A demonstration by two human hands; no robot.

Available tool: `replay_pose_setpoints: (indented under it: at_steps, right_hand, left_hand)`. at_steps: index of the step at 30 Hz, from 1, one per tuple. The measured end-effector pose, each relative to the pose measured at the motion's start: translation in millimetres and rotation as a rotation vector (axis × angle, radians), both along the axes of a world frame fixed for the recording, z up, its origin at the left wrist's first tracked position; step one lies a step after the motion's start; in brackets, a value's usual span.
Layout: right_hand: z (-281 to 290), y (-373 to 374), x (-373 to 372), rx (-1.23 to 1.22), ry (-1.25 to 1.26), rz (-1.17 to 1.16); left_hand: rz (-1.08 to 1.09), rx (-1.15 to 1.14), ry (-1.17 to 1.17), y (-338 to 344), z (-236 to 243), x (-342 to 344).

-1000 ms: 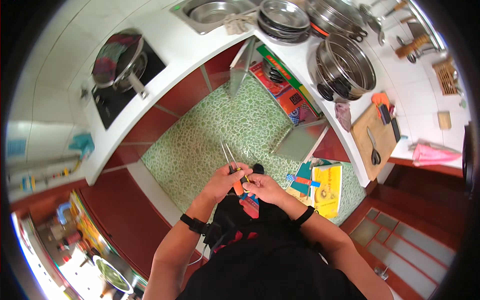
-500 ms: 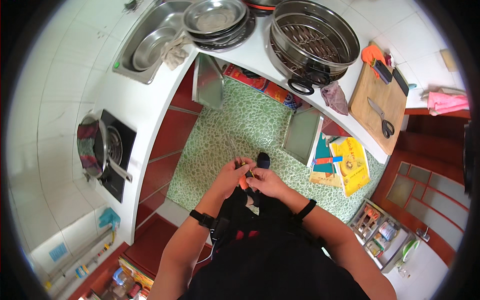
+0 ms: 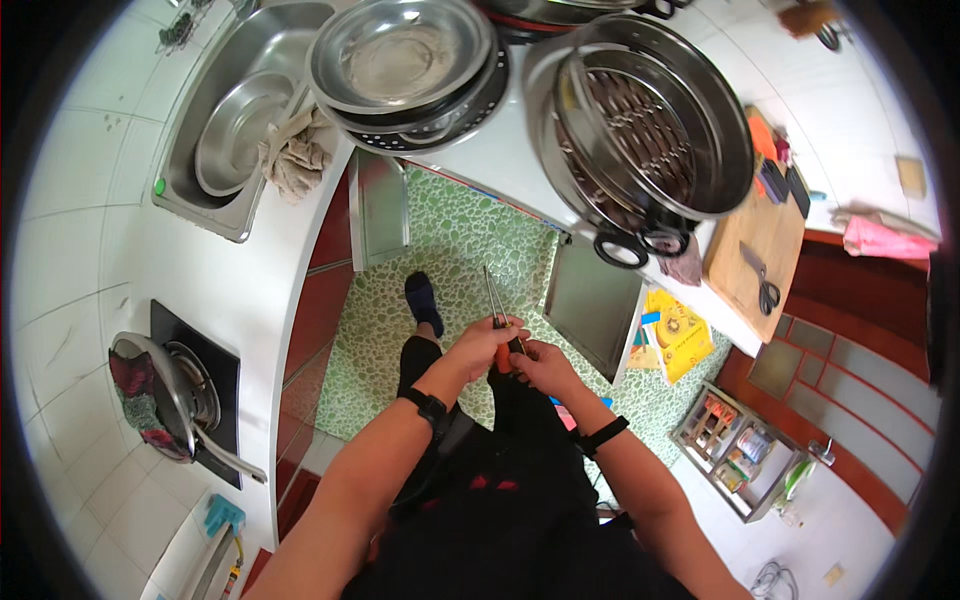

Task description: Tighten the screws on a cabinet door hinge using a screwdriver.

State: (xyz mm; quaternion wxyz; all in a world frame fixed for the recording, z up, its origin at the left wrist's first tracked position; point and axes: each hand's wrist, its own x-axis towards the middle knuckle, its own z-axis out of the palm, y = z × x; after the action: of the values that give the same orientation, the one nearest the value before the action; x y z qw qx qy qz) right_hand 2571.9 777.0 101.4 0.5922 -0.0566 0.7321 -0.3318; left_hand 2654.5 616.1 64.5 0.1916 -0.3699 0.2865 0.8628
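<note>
Steamer pots (image 3: pixel 728 150) loom nearer now as the view shifts! Left hand (image 3: pixel 478 347) grips slim orange-handled tools (image 3: pixel 503 357), probably screwdrivers, above the floor (image 3: pixel 480 230); right hand (image 3: pixel 545 368) pinches their handle ends, tips applied to nothing yet.

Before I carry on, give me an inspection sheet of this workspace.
Surface: white countertop; green pebble-patterned floor.
Tools: orange-handled tool and black-handled tool, apparently screwdrivers; tips too small to judge.
Clutter: stacked steel pans, steamer pot, scissors on wooden cutting board.
Hands: left hand grips the tools; right hand is at their handle ends, its grip partly hidden.
Cables: pale coil at lower right, possibly cable.
Surroundings: sink, cooktop bearing long-handled pan, open cabinet door.
</note>
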Motion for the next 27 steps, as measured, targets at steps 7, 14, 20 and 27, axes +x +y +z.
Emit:
replay_pose_setpoints:
  at_steps: [7,14,20,27]
  right_hand:
    - [-84,-60,-10,0.070,-0.046,-0.051]
    - [-225,-118,-57,-0.077,-0.070,-0.129]
    - [-343,-147,-106,-0.161,-0.088,-0.342]
    - [-422,-200,-188,-0.362,-0.172,-0.570]
  left_hand:
    - [0.095,0.049,-0.088,-53,-85,-17]
    - [0.279,-0.162,-0.153,-103,-237,-54]
    - [0.164,-0.392,-0.194,-129,-317,-77]
    - [-0.088,-0.513,0.002,-166,-331,-95]
